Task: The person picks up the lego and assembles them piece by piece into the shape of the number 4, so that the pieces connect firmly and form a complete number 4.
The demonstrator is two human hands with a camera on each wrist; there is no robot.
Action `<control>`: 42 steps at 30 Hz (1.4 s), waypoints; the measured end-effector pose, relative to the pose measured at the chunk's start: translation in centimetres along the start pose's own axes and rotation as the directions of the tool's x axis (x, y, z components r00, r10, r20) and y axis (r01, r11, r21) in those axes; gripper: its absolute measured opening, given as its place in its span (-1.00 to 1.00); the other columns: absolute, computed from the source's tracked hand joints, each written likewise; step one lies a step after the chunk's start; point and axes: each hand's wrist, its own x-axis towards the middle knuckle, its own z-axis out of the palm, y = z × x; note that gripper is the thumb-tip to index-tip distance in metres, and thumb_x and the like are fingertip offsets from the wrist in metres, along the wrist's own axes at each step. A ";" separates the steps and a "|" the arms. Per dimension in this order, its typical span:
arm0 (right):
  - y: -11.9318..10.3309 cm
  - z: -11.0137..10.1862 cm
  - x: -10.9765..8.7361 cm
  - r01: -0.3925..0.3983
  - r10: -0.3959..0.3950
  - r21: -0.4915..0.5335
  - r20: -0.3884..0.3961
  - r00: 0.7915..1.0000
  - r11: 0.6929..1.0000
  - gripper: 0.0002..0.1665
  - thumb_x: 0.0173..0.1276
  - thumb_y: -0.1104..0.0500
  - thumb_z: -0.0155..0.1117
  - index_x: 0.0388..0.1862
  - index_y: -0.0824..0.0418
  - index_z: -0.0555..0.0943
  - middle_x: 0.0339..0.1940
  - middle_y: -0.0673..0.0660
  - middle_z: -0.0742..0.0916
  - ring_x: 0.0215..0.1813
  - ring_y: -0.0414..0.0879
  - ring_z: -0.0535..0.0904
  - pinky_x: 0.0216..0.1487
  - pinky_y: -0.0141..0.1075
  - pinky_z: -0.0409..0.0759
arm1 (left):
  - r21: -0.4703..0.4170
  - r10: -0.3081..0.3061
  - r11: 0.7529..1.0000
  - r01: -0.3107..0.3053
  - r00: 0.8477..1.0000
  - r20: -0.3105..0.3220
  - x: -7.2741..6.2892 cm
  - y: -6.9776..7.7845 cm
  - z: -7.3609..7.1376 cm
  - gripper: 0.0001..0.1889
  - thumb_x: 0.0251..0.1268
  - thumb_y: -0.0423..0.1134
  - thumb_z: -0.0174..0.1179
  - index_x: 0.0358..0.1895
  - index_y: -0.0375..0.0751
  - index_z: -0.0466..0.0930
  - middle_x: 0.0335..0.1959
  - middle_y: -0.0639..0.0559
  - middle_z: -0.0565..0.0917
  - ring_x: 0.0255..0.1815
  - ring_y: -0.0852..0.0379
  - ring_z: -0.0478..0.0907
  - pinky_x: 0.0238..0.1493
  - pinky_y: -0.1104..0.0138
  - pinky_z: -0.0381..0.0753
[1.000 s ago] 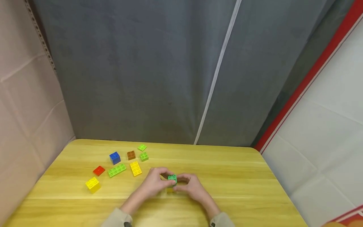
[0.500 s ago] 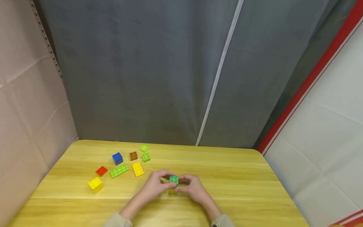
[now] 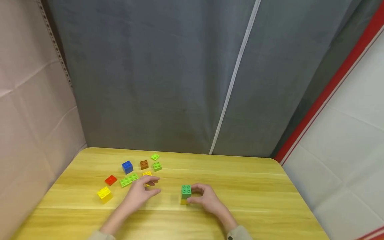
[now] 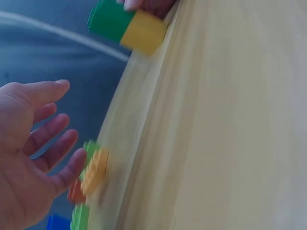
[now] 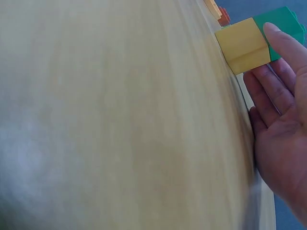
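Observation:
A green toy brick (image 3: 186,190) is stacked on a yellow toy brick (image 3: 183,202), upright on the wooden table. My right hand (image 3: 208,199) pinches this stack from the right, the thumb (image 5: 280,36) lying on the green brick's side in the right wrist view. Off to the left, my left hand (image 3: 138,195) holds nothing, its fingers spread and relaxed. It partly covers a yellow eight-stud brick (image 3: 147,173) in the head view. Beside that hand lies a long lime brick (image 3: 129,180).
Further left lie a flat red brick (image 3: 111,180) and a yellow cube-like brick (image 3: 104,194). Behind are a blue brick (image 3: 127,167), a brown brick (image 3: 144,164) and two small lime bricks, one thicker (image 3: 157,166). A grey curtain (image 3: 165,83) hangs behind the table (image 3: 255,200).
My left hand has let go of the brick stack and moved left towards the loose bricks. The right hand keeps its hold. The head view has shifted slightly.

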 end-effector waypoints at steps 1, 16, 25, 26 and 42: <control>0.0 -0.1 0.0 -0.001 0.001 -0.002 0.005 1.000 1.000 -0.53 0.22 0.21 0.57 0.10 0.29 0.67 0.01 0.09 0.77 0.10 0.01 0.64 0.26 -0.03 0.52 | 0.009 -0.013 1.000 0.013 1.000 -0.017 0.2 -0.4 -0.4 -0.59 0.16 -0.31 0.52 0.09 -0.28 0.71 -0.03 -0.05 0.73 -0.02 0.04 0.62 -0.08 0.29 0.67; -1.2 0.3 -0.3 0.028 -0.027 0.087 -0.004 1.000 0.996 -0.45 0.24 0.25 0.54 0.21 0.27 0.63 0.10 0.13 0.75 0.17 0.06 0.62 0.32 0.14 0.45 | 0.147 -0.012 0.989 0.025 0.996 -0.085 3.1 -2.9 -5.0 -0.65 0.29 -0.41 0.38 0.13 -0.38 0.68 0.08 -0.27 0.71 0.10 -0.24 0.62 0.04 -0.02 0.65; -1.3 0.6 -0.3 0.034 -0.029 0.147 -0.030 0.999 0.989 -0.50 0.23 0.30 0.55 0.15 0.33 0.65 0.05 0.19 0.77 0.11 0.06 0.67 0.24 -0.06 0.58 | 0.237 -0.037 0.970 0.062 0.993 -0.110 2.4 -3.7 -5.8 -0.61 0.26 -0.40 0.41 0.14 -0.42 0.66 0.10 -0.34 0.68 0.13 -0.32 0.60 0.11 -0.12 0.61; -1.3 0.6 -0.3 0.030 -0.026 0.148 -0.029 0.999 0.989 -0.51 0.23 0.30 0.55 0.14 0.34 0.66 0.04 0.19 0.77 0.10 0.06 0.68 0.22 -0.11 0.60 | 0.255 -0.035 0.965 0.061 0.994 -0.108 2.5 -3.7 -5.8 -0.60 0.23 -0.41 0.42 0.14 -0.43 0.65 0.10 -0.36 0.68 0.12 -0.33 0.60 0.11 -0.13 0.61; -1.1 0.5 0.0 -0.007 0.014 0.132 -0.052 0.999 0.991 -0.51 0.22 0.29 0.56 0.12 0.39 0.65 0.00 0.21 0.78 0.05 0.04 0.70 0.13 -0.17 0.64 | 0.373 -0.066 0.924 0.082 0.996 -0.056 3.0 -4.6 -6.2 -0.52 0.09 -0.53 0.39 0.15 -0.57 0.59 0.09 -0.46 0.64 0.15 -0.42 0.55 0.17 -0.20 0.53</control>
